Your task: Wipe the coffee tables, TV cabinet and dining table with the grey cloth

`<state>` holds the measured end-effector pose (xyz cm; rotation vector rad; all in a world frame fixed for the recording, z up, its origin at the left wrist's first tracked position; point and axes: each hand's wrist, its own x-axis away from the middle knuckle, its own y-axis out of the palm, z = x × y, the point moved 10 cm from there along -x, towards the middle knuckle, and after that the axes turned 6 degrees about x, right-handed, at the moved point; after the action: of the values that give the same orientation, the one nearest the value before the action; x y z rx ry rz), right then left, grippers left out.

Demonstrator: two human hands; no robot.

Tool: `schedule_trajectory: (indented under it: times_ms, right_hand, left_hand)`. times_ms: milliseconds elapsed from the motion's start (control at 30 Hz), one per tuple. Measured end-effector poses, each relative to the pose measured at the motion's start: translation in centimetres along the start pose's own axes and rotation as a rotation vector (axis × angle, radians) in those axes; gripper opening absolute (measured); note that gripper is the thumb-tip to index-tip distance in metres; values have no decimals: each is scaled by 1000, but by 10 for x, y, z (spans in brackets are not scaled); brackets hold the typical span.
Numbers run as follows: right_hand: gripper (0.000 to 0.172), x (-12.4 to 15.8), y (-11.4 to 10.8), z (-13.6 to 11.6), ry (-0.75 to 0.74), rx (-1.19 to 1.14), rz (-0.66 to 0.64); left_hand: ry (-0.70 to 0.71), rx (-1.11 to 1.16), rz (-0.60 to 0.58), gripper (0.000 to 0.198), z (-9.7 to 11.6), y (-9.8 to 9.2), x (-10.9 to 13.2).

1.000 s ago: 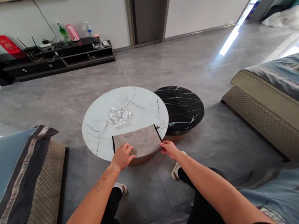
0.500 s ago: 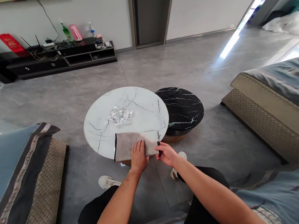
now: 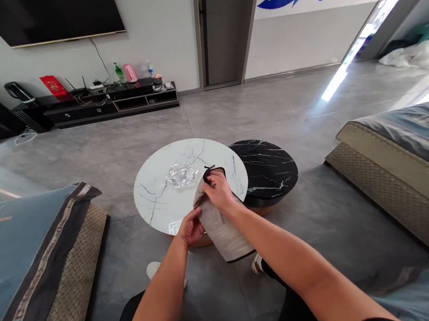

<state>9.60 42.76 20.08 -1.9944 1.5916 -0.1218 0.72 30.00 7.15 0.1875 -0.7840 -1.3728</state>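
Observation:
A grey-beige cloth (image 3: 225,235) with black edging hangs at a slant over the near rim of the round white marble-patterned table (image 3: 150,193). My right hand (image 3: 218,188) is closed on its upper part, where a black-trimmed edge and a small dark loop stick up beyond the fingers. At the cloth's left edge, my left hand (image 3: 191,227) pinches the fabric between thumb and fingers. The cloth's lower end droops past the table towards the floor. Left of my right hand, a clear glass-like dish (image 3: 182,174) sits on the tabletop.
A lower round black table (image 3: 267,168) adjoins on the right. Sofas flank me, one left (image 3: 24,230) and one right (image 3: 412,160). Along the far wall stands a dark TV cabinet (image 3: 87,113) with a pink kettle-like item (image 3: 129,73) and bottles on it.
The cloth, lying folded flat on the table's near edge before, is now lifted and turned lengthwise. My right hand has moved up and left onto its upper end; the view has tilted up.

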Motion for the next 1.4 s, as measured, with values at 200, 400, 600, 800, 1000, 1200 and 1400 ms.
schedule_trajectory:
  times_ms: [200, 400, 600, 800, 1000, 1200, 1400]
  right_hand:
    - [50, 28, 76, 75, 129, 85, -320]
    - [40, 124, -12, 198, 445, -174, -51]
    - [62, 190, 26, 240, 650, -575, -177]
    - [61, 200, 70, 236, 711, -811, -279]
    - [48, 233, 53, 244, 729, -795, -284]
    - [81, 260, 28, 228, 705, -673, -309]
    - [74, 259, 23, 187, 785, -751, -589]
  left_hand:
    - [-95, 171, 265, 35, -122, -22, 15]
    - [-112, 259, 370, 38, -150, -41, 24]
    - [-112, 253, 341, 39, -142, -46, 34]
    - [-54, 97, 364, 55, -144, -68, 58]
    - [124, -190, 448, 87, -131, -89, 79]
    - [37, -403, 155, 118, -121, -58, 93]
    - [-282, -24, 98, 116, -112, -47, 107]
